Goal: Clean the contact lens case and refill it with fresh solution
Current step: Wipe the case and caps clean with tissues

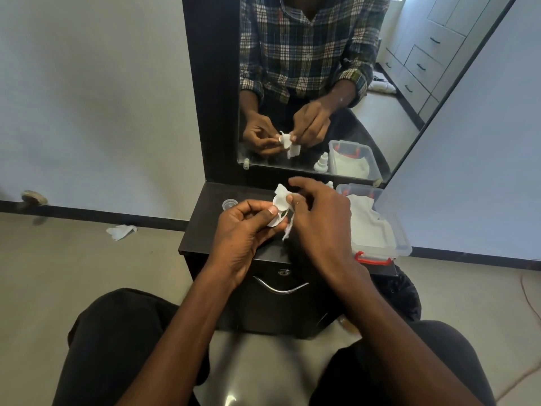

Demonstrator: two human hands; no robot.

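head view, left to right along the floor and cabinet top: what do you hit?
Crumpled tissue on the floor → clear cap on the cabinet top → left hand holding the lens case → right hand pressing a tissue to it → clear plastic box with a red latch.

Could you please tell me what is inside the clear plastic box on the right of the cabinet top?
The clear plastic box holds a stack of white tissues, showing through its open top. Whatever lies beneath the stack is covered, and the right hand hides the box's near-left corner.
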